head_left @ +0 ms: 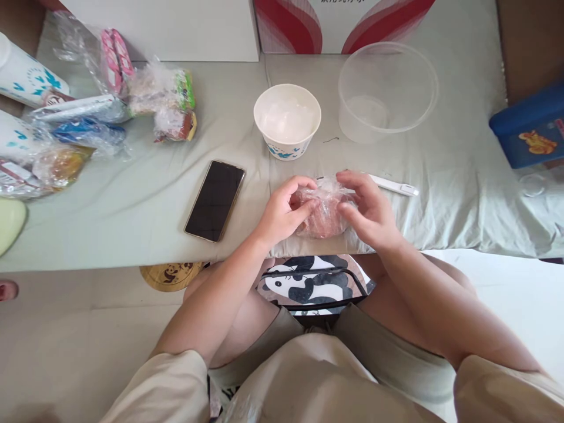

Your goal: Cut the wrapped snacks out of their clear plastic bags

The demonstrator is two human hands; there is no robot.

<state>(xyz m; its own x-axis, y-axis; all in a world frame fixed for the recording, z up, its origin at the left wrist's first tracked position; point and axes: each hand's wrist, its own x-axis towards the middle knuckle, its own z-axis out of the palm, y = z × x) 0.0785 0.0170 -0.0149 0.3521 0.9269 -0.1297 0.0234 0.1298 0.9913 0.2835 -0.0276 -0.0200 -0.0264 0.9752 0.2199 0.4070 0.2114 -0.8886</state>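
On the cloth-covered surface, close to its front edge, sits a pinkish lump in clear plastic wrap [325, 222]; what the lump is I cannot make out. My left hand [284, 212] is at its left side, thumb and curled fingers closed on the gathered plastic. At the right side is my right hand [372, 214], thumb and fingers apart, the tips against the wrap's edge. A white paper bowl [288, 141] with a blue pattern stands behind the lump, with something clear or whitish inside. Behind my right hand lies a white utility knife [396, 185], partly hidden.
A black phone [214, 201] lies left of my hands. A clear plastic tub [388, 97] stands at the back right. Wrapped snacks [161, 97] and paper cups [33, 73] crowd the left. Boxes [299, 26] line the back, and a blue container [531, 126] is at right.
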